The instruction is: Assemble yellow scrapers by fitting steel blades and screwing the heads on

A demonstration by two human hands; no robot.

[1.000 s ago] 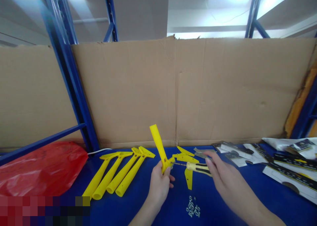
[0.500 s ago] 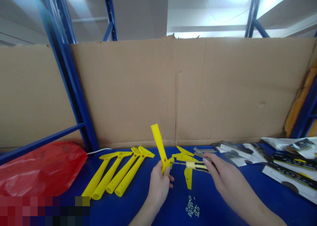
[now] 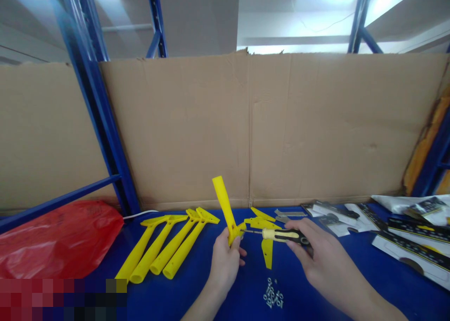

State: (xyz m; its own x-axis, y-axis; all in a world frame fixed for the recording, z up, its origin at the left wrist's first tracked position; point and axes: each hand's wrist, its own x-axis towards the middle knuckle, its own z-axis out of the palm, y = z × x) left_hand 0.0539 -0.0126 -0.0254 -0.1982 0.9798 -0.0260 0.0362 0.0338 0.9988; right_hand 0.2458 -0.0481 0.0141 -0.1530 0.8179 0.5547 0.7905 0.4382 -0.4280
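My left hand (image 3: 227, 257) is closed around the head end of a yellow plastic scraper handle (image 3: 225, 204), whose tube points up and slightly left. In my right hand (image 3: 323, 255) is a screwdriver (image 3: 281, 235) with a cream and black grip, held level. Its thin shaft reaches left to the head of the handle, where the tip meets the part near my left fingers; the exact contact is too small to make out. Several loose yellow flat pieces (image 3: 267, 253) lie behind and below the screwdriver. A small pile of metal screws and nuts (image 3: 273, 295) sits between my forearms.
Several similar yellow handles (image 3: 184, 250) lie side by side on the blue table (image 3: 197, 293). A red plastic bag (image 3: 59, 239) is at left. Thin metal blades (image 3: 291, 213) and packaged items (image 3: 415, 255) lie at right. Cardboard (image 3: 176, 133) stands behind, beside blue rack posts (image 3: 101, 124).
The fingers of my right hand have shifted on the screwdriver, showing more of its black grip. The yellow handle in my left hand has moved very slightly left.
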